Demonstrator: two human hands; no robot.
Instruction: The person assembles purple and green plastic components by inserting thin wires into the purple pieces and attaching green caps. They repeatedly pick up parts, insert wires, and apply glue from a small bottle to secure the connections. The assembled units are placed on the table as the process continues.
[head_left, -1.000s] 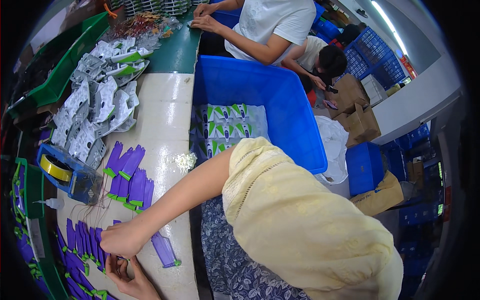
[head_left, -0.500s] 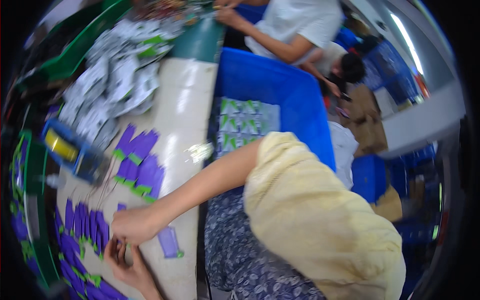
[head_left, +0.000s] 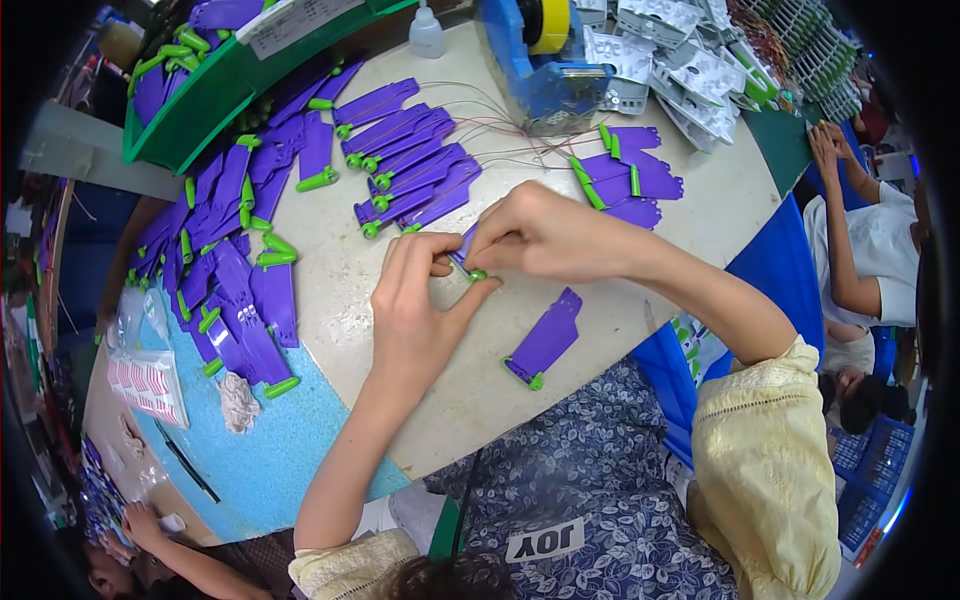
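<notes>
My left hand [head_left: 415, 305] pinches the near end of a purple plastic piece with a green tip [head_left: 476, 275] low over the table. From the right, my right hand [head_left: 545, 235] closes its fingertips on the same piece, hiding much of it. A single purple piece [head_left: 545, 338] with a green end lies just nearer to me. Beyond my hands is a row of purple pieces [head_left: 425, 190] with green tips and thin wires. Farther right, another small group of purple pieces [head_left: 640, 170] lies flat.
A large heap of purple pieces [head_left: 235, 300] covers the left, partly on a blue mat [head_left: 290, 450]. At the back stand a green bin [head_left: 190, 125], a small bottle [head_left: 426, 35] and a blue tape dispenser [head_left: 545, 85]. Silvery-white parts [head_left: 690, 80] pile up beside it. Co-workers sit at both sides.
My view has swung left, bringing the left heap, the mat and the bin into plain sight. My hands stay close together, now both pinching at the purple piece.
</notes>
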